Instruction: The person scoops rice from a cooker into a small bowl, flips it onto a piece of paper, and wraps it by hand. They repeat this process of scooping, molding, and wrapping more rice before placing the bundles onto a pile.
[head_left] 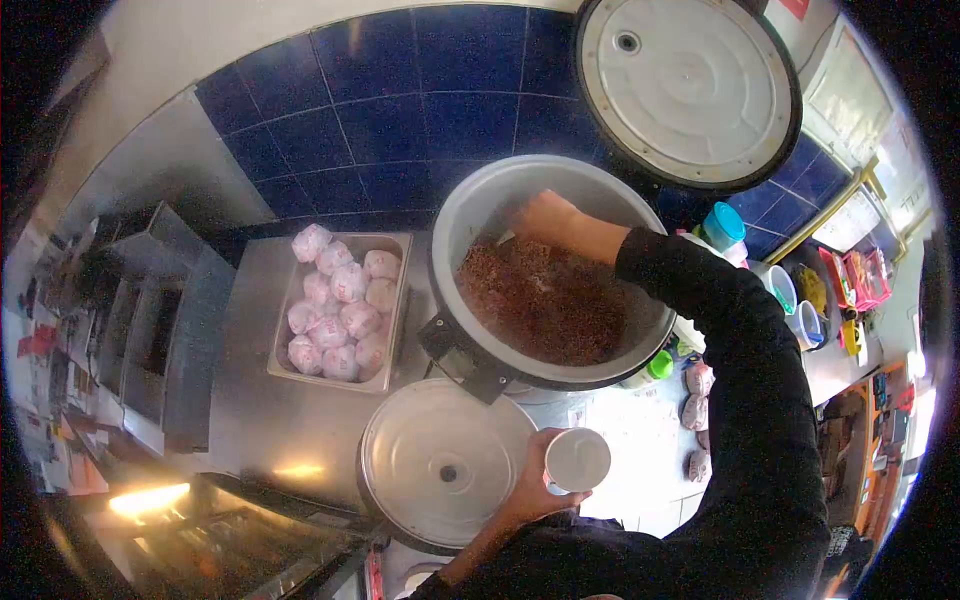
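A big grey rice cooker pot [470, 210] stands open, about half full of reddish-brown rice [550, 305]. My right hand [545, 215] reaches into it at the far rim, fingers curled down onto the rice. A small white piece shows under the fingers, and I cannot tell what it is. My left hand [528, 485] is low in front of me, holding a small white cup [577, 460] with its mouth facing up. The cup hovers beside a round metal lid [440, 460] that lies flat below the pot.
A steel tray [390, 300] left of the pot holds several pink-white wrapped balls. The cooker's lid [690, 90] stands open against the blue tiled wall. Cups, a teal-capped container [725, 222], a green-capped bottle [658, 365] and wrapped packets [697, 380] crowd the right side.
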